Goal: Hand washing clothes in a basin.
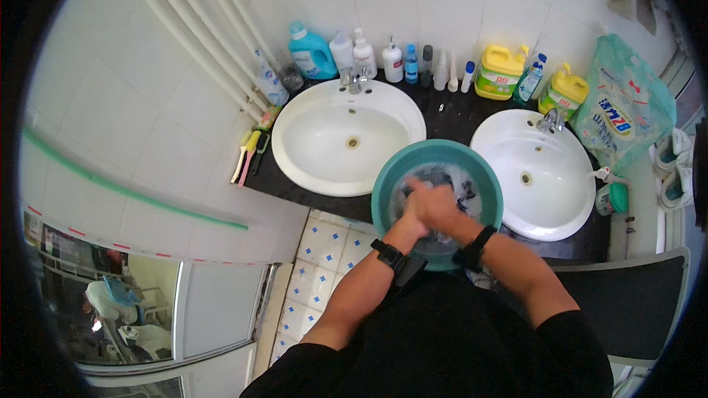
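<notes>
A round green plastic basin stands at the counter's front edge, between the two sinks and partly over both rims. Inside it, dark wet cloth lies in foamy water. My left hand and my right hand are pressed together above the suds, the right one over the left. Motion blur covers the fingers, so whether they grip cloth is not visible. A black watch is on my left wrist, and a black band circles the right.
Left sink and right sink are set in a dark countertop. Several bottles line the wall. Brushes lie at the left edge. A green plastic bag stands at the right, above a small tub.
</notes>
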### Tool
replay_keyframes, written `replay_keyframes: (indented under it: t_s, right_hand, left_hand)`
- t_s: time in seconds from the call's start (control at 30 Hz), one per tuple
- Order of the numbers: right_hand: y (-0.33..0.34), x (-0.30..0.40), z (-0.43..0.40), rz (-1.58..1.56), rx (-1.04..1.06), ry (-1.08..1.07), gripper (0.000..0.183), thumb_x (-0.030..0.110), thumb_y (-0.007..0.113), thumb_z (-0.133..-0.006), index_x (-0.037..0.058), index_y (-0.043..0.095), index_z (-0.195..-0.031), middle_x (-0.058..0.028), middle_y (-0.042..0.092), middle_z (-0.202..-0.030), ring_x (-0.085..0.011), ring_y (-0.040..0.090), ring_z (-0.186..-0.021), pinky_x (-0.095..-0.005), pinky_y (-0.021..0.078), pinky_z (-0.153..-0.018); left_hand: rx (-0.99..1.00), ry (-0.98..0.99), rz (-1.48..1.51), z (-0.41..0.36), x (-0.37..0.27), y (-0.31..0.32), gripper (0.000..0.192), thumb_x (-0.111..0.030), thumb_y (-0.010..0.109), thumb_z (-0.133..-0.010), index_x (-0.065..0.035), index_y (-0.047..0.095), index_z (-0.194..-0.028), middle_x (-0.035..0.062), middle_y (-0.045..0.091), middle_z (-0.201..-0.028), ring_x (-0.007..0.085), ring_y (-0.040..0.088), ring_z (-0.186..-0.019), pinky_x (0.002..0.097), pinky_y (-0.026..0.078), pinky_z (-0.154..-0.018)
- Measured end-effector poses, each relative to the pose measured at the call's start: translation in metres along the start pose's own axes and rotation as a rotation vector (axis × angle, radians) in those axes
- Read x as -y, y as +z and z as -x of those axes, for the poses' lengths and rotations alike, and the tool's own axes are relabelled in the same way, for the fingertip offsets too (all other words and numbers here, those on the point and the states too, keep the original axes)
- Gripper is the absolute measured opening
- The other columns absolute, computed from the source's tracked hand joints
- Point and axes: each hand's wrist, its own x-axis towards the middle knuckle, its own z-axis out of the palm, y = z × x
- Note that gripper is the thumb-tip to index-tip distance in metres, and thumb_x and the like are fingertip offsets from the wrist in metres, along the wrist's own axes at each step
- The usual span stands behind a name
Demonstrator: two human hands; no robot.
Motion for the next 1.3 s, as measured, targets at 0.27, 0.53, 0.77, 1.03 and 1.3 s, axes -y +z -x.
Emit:
replay_keyframes:
  t_s: [0.27, 0.53, 0.77, 1.03, 1.3]
  right_hand:
    - [-0.020, -0.077, -0.022, -0.279, -0.061, 0.193, 0.029, 0.006, 0.044, -0.079, 0.0032, 0.055, -0.105, -0.0221, 0.060, -0.083, -0.0348, 0.060, -0.076, -0.0407, 0.0464, -0.068]
    - [-0.069, -0.067, -0.041, -1.001, -0.277, 0.445, 0.021, 0.006, 0.043, -0.082, 0.0008, 0.057, -0.097, -0.0029, 0.056, -0.089, -0.0121, 0.051, -0.084, -0.0241, 0.0396, -0.078]
    - [-0.051, -0.068, 0.041, -0.485, 0.942, 0.100, 0.026, 0.013, 0.050, -0.074, 0.0049, 0.060, -0.096, -0.0117, 0.061, -0.094, -0.0258, 0.057, -0.087, -0.0354, 0.0426, -0.080]
    - [-0.024, -0.049, 0.068, 0.046, 1.172, 0.123, 0.034, 0.011, 0.047, -0.071, 0.0027, 0.060, -0.101, -0.0186, 0.060, -0.097, -0.0343, 0.056, -0.090, -0.0429, 0.0443, -0.077]
    - [-0.040, -0.042, 0.063, 0.059, 1.256, 0.154, 0.033, 0.018, 0.045, -0.076, 0.0055, 0.059, -0.103, -0.0176, 0.060, -0.094, -0.0335, 0.056, -0.089, -0.0403, 0.0435, -0.078]
  left_hand:
    - [-0.027, 0.142, -0.147, -0.004, -0.046, 0.022, 0.032, -0.032, 0.044, -0.088, -0.0050, 0.056, -0.099, 0.0100, 0.061, -0.098, 0.0240, 0.060, -0.087, 0.0385, 0.047, -0.079]
    - [-0.032, 0.585, -0.810, 0.017, -0.094, 0.010, 0.041, -0.033, 0.048, -0.088, 0.0030, 0.054, -0.106, 0.0095, 0.059, -0.100, 0.0166, 0.056, -0.089, 0.0300, 0.043, -0.079]
    - [0.394, -0.108, -1.712, 0.020, -0.044, -0.029, 0.047, -0.039, 0.050, -0.084, 0.0036, 0.056, -0.103, 0.0152, 0.060, -0.098, 0.0245, 0.056, -0.087, 0.0343, 0.043, -0.075]
    - [0.609, -0.291, -2.214, 0.010, -0.006, -0.027, 0.067, -0.054, 0.042, -0.083, 0.0102, 0.057, -0.095, 0.0237, 0.060, -0.091, 0.0364, 0.056, -0.085, 0.0421, 0.041, -0.074]
    - [0.554, -0.334, -2.211, 0.010, 0.002, -0.040, 0.074, -0.060, 0.032, -0.084, 0.0087, 0.059, -0.093, 0.0224, 0.059, -0.097, 0.0365, 0.054, -0.089, 0.0410, 0.041, -0.079]
